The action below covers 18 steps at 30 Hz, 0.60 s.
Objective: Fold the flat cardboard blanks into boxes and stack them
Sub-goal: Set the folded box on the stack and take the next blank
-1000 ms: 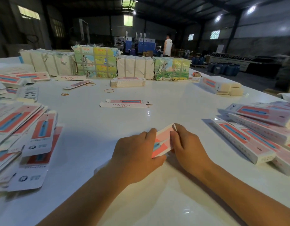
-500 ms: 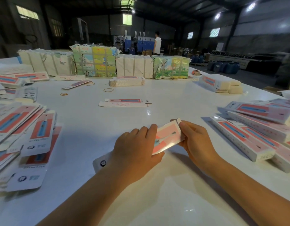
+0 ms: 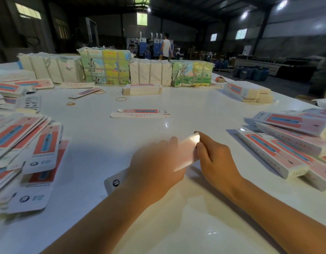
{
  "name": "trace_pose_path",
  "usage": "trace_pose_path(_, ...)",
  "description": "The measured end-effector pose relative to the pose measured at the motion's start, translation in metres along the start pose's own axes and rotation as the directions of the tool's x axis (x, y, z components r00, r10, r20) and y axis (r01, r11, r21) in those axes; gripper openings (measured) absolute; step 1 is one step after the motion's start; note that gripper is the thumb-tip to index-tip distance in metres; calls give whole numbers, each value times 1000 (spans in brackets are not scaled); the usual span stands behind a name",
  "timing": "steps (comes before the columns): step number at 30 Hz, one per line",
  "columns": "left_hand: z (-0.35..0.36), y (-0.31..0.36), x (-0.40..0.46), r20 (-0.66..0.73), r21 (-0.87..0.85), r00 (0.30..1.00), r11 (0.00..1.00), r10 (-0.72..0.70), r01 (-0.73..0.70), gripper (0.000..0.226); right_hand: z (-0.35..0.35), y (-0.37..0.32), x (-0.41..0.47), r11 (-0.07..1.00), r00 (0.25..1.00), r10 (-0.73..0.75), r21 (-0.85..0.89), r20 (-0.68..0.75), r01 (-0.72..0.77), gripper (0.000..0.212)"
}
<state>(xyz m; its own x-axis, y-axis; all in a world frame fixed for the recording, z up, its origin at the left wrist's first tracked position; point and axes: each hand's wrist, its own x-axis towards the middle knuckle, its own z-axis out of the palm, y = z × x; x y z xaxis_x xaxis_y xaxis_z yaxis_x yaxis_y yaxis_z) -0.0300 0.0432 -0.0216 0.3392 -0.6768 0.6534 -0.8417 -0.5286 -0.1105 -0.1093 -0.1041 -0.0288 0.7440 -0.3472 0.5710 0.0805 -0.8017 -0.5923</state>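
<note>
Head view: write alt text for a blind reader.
Both hands, left and right, hold a pink box above a white table. Flat blanks lie piled on the left, folded boxes on the right, wrapped bundles behind.

The blank (image 3: 186, 154) I hold is pink and white, blurred, tilted up toward its far right end; its white near end with a round logo pokes out by my left wrist. More flat blanks (image 3: 24, 149) lie fanned in a loose heap at the table's left. Folded boxes (image 3: 290, 143) lie piled on the right. One blank (image 3: 140, 113) lies flat mid-table.
</note>
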Motion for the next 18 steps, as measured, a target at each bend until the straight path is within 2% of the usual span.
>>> trace_pose_path(3, 1, 2, 0, -9, 1, 1000, 1000, 3, -3, 65, -1, 1, -1, 995, 999, -31, -100, 10, 32, 27)
trace_pose_path(5, 1, 1, -1, -5, -10, 1000, 1000, 8, -8, 65, 0, 0, -1, 996, 1000, -19, -87, 12, 20, 27)
trace_pose_path(8, -3, 1, -1, 54, -11, 997, 998, -60, 61, 71, 2, -4, 2, 994, 998, 59, 97, -1, -59, 22)
trace_pose_path(11, 4, -5, -2, 20, -32, 992, 992, -124, 125, 71, 1, -4, 6, 973, 995, 94, 215, -34, -84, 21)
trace_pose_path(16, 12, -2, 1, 78, -19, 984, 986, -162, 164, 71, 3, -5, 0, 998, 998, 25, 61, -54, -22, 27)
trace_pose_path(18, 11, -2, 1, 97, -18, 980, 985, -172, 174, 71, 3, -4, 0, 998, 999, 7, 55, -46, -4, 24)
